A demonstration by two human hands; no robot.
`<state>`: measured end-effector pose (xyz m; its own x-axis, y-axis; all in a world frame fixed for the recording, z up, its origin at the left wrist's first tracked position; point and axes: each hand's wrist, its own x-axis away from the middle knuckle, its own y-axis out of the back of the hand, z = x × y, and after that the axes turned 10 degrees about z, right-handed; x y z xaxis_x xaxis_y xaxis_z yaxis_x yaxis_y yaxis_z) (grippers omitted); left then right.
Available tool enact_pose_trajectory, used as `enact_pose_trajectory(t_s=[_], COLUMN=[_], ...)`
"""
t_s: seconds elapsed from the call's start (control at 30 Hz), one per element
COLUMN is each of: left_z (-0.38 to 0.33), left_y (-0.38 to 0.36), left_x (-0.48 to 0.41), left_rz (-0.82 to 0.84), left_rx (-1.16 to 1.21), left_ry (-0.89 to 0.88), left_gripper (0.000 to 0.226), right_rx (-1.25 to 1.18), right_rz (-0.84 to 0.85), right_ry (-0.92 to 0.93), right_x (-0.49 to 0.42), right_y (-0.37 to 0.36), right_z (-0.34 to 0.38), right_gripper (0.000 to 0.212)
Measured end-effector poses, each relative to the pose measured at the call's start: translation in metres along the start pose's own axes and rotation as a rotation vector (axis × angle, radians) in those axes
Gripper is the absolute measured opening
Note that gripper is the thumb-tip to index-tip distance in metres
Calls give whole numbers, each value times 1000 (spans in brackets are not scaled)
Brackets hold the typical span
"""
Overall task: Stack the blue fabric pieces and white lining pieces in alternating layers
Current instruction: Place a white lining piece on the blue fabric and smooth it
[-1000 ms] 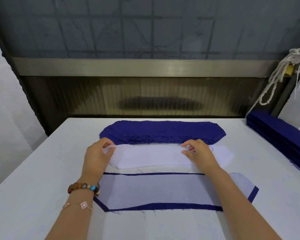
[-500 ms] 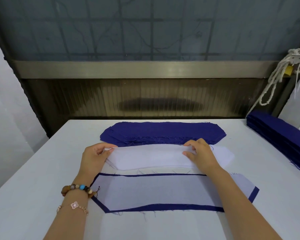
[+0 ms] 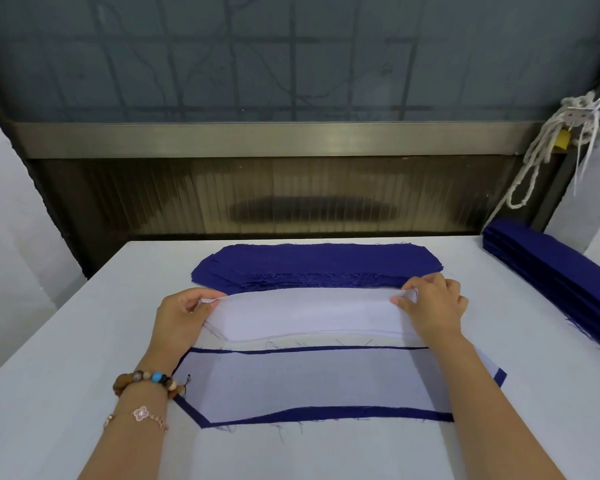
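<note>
- Blue fabric pile [image 3: 316,265], frayed edges, lies flat farthest away
- White lining pile [image 3: 309,327] just in front, its top sheet [image 3: 305,304] lifted along the far edge
- Nearest, one white lining piece [image 3: 309,379] flat atop a blue piece [image 3: 361,412]

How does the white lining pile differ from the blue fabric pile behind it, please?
The white lining pile is pinched at its ends by the left hand and right hand; the blue fabric pile lies flat. Its near edge is frayed; the lining's is clean. Both are long, tapered shapes.
</note>
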<state>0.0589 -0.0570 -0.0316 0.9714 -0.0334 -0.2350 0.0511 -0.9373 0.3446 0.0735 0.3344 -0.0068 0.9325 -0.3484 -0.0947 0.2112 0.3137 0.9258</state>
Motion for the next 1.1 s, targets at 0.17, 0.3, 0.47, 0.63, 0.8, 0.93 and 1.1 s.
enact_pose_trajectory(t_s=[0.17,0.3,0.47,0.63,0.8,0.93,1.1], left_z=[-5,-9,-12,-11,-15,-18,-23], left_y=[0,-1,-2,-3,-4,-3,-3], left_x=[2,5,5,5,5,6,7], left_rz=[-2,-5,-12,-24,-26,-31,-73], left_rx=[-40,-74,-62,-107,-165,-197,-205], left_ry=[-8,-12,6,50,40,47,44], left_gripper=[23,25,26,20,22,37,38], right_rx=[-29,-55,-198,-349,-478,-601,-629], right_rz=[-4,16,-33,10,-9,-81,-100], right_ry=[-141,-231,-184,-154,-133,-89,-84], right_x=[-3,-5,-9,-9,-8,-6,-4], right_y=[6,10,11,13,15,17,20], right_z=[-14,-25,-28,-23,-22,-23,-23], right_gripper=[25,25,2,13,28,26,24])
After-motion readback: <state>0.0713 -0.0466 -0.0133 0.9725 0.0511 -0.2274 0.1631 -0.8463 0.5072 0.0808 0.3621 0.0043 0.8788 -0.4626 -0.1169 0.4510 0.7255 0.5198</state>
